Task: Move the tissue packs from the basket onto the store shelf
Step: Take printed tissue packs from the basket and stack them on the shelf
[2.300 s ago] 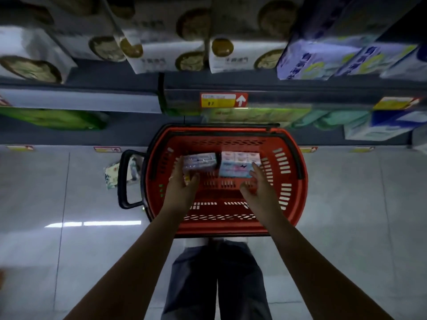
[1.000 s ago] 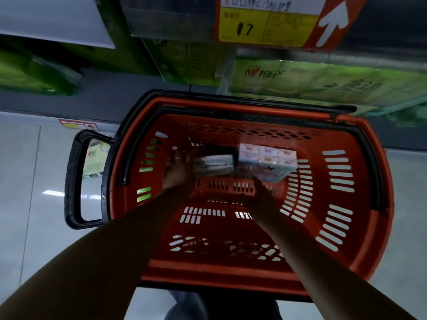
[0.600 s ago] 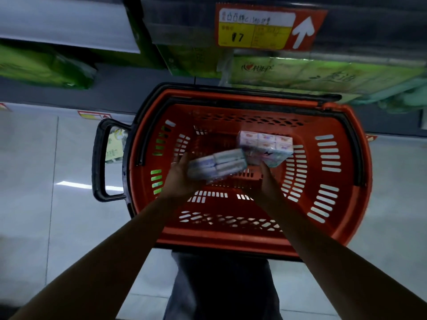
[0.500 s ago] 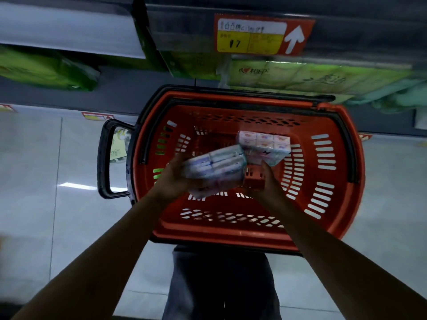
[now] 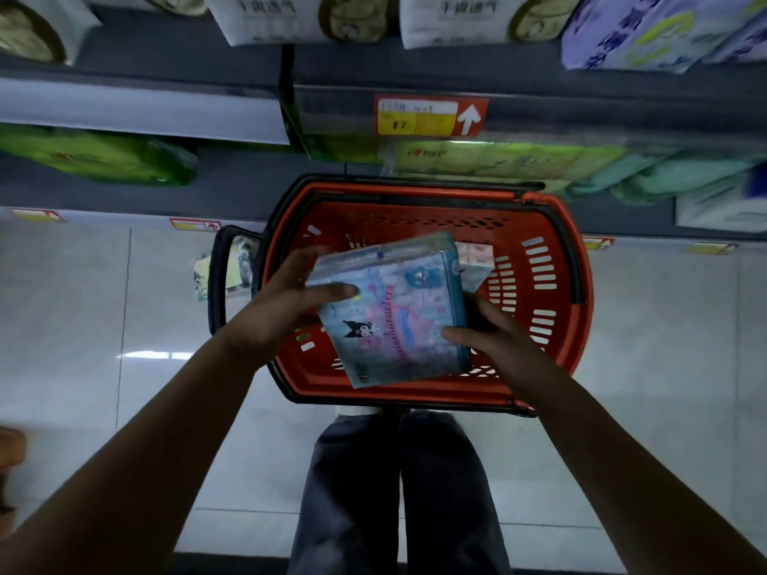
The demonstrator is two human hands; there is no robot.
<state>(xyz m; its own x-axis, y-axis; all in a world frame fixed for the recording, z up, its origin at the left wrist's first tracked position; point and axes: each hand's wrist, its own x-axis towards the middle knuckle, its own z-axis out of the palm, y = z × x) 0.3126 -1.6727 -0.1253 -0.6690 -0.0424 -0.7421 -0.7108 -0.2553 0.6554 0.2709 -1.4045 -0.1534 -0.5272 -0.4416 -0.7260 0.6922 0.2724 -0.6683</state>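
Note:
A light-blue tissue pack [image 5: 398, 309] with cartoon prints is held flat above the red basket [image 5: 556, 292]. My left hand [image 5: 286, 300] grips its left edge, thumb lying across the top. My right hand [image 5: 485, 334] grips its lower right corner, thumb on top. A second, pink-and-white tissue pack [image 5: 475, 263] lies inside the basket at the back, mostly hidden behind the held pack. The store shelf [image 5: 539, 110] runs across the top of the view above the basket.
The basket stands on a pale tiled floor [image 5: 83, 325], its black handle [image 5: 218, 284] sticking out to the left. Green packs [image 5: 95, 155] and white packs [image 5: 290, 18] fill the shelves. A yellow-and-red price tag [image 5: 429, 118] hangs on the shelf edge. My legs are below.
The blue pack has come up out of the basket and turned face up, with both hands now on it. The view has pulled back and risen, showing more shelf.

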